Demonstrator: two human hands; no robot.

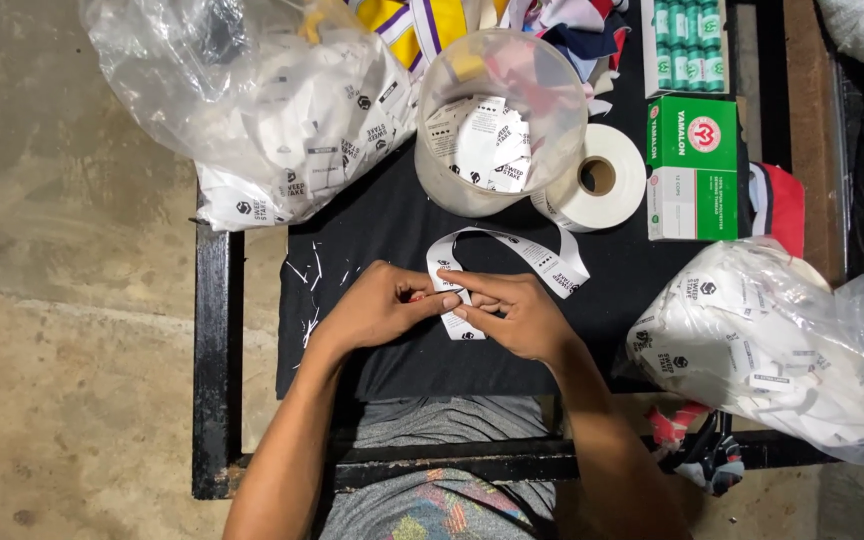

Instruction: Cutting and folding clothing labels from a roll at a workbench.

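Hands pinch a flat white printed label strip: left hand [382, 305] and right hand [512, 312] both grasping label strip [512, 250], looped over black cloth tabletop [392, 225] near clear plastic tub [500, 120].

A white label strip [512, 255] loops on the black counter [392, 225] between both hands. Cut white labels fill the clear tub [497, 120] and two clear bags [282, 110], [772, 350]. A green-and-white box [692, 165] lies right, beside a white roll [600, 178].
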